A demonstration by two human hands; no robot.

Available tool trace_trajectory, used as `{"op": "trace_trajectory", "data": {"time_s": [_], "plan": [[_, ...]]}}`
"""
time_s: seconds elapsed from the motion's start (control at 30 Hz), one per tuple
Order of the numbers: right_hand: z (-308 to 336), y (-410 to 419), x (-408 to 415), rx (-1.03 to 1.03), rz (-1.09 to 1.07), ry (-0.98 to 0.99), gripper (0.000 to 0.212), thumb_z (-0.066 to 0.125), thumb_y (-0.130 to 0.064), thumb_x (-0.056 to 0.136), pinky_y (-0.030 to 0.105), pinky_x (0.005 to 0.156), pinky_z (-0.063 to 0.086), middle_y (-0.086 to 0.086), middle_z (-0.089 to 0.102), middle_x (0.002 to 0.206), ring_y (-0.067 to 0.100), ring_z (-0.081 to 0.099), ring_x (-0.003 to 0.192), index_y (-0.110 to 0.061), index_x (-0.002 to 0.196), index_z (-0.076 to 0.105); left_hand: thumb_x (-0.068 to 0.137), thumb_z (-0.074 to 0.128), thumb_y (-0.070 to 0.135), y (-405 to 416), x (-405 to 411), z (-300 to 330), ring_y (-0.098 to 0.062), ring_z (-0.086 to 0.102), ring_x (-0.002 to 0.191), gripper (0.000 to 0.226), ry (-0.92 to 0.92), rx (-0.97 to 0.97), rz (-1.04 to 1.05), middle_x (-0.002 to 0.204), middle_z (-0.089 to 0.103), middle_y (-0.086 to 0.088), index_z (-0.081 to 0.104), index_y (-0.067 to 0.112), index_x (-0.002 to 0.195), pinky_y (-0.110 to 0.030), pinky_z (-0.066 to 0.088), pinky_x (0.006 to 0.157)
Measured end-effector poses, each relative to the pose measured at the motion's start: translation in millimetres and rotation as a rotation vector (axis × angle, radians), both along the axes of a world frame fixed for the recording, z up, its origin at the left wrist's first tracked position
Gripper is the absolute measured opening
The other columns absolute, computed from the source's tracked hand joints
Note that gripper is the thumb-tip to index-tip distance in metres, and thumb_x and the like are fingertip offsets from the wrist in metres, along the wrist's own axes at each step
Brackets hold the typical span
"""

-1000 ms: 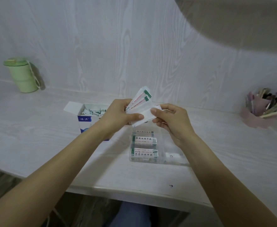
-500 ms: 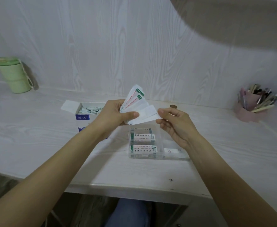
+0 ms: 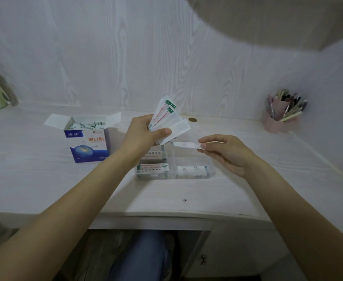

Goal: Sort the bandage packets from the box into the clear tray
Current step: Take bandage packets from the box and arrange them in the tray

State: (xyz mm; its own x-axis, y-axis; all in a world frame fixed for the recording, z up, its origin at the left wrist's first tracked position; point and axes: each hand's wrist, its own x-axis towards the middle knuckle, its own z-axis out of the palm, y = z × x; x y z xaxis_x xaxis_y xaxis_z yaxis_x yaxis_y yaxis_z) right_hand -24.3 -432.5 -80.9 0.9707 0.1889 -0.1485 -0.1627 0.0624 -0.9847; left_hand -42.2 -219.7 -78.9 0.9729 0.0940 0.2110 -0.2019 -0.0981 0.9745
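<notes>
Pinching single packet (image 3: 186,144) in right hand (image 3: 225,153) above clear tray (image 3: 211,173); left hand (image 3: 144,132) gripping fanned packets (image 3: 166,116). Risk: loose fan slipping, scattering outside compartments.

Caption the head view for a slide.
Left hand fans bandage packets; right hand pinches one packet above the clear tray.

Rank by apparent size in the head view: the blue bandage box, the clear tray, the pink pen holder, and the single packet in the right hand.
1. clear tray and blue bandage box: look alike in extent, so unranked
2. pink pen holder; it sits farther back, so unsure
3. single packet, pinched by the right hand
</notes>
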Motion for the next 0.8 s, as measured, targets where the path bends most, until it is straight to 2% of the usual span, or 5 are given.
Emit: {"op": "trace_trajectory", "data": {"time_s": [0.1,0.23,0.4,0.6,0.8], "plan": [[-2.9,-12.0,-1.5,-0.185,-0.038,-0.053,0.013,0.066,0.008,0.081,0.014,0.065,0.053,0.012,0.069,0.088,0.013,0.07,0.071,-0.004,0.085,0.069,0.082,0.07,0.005,-7.3,-0.9,0.7,-0.006,0.064,0.078,0.024,-0.002,0.0,0.001,0.087,0.064,0.011,0.061,0.022,0.097,-0.018,0.057,0.064],[-9.9,-17.9,1.8,-0.62,-0.093,-0.225,0.012,0.072,0.001,0.077,0.018,0.068,0.05,0.001,0.064,0.067,0.009,0.064,0.063,-0.01,0.08,0.07,0.081,0.07,0.002,-14.6,-1.7,0.3,-0.011,0.067,0.081,0.026,0.008,-0.002,-0.021,0.088,0.065,0.011,0.062,0.023,0.094,-0.029,0.059,0.073],[-13.6,-7.2,3.1,-0.978,0.04,-0.367,0.008,0.072,-0.006,0.079,0.003,0.051,0.036,-0.007,0.056,0.068,0.003,0.053,0.066,-0.011,0.085,0.071,0.081,0.07,0.001,-19.4,-1.7,-1.4,-0.022,0.07,0.088,0.025,0.024,-0.001,-0.06,0.093,0.067,0.005,0.063,0.019,0.097,-0.034,0.058,0.078],[-13.6,8.7,7.7,-1.222,0.152,-0.432,0.008,0.073,-0.011,0.079,0.023,0.063,0.04,-0.011,0.055,0.069,0.014,0.057,0.08,-0.014,0.086,0.072,0.081,0.069,0.001,-23.2,-2.1,-0.5,0.001,0.067,0.064,0.025,-0.004,0.021,-0.07,0.085,0.065,0.009,0.061,0.025,0.085,-0.023,0.059,0.068],[-11.7,15.5,7.0,-1.468,0.172,-0.493,0.004,0.073,-0.022,0.079,0.025,0.062,0.039,-0.002,0.07,0.088,0.018,0.062,0.085,-0.022,0.083,0.071,0.082,0.068,0.0,-24.2,-2.8,-0.5,0.004,0.066,0.06,0.022,-0.009,0.021,-0.076,0.083,0.064,0.009,0.061,0.02,0.089,-0.018,0.057,0.061]]}}
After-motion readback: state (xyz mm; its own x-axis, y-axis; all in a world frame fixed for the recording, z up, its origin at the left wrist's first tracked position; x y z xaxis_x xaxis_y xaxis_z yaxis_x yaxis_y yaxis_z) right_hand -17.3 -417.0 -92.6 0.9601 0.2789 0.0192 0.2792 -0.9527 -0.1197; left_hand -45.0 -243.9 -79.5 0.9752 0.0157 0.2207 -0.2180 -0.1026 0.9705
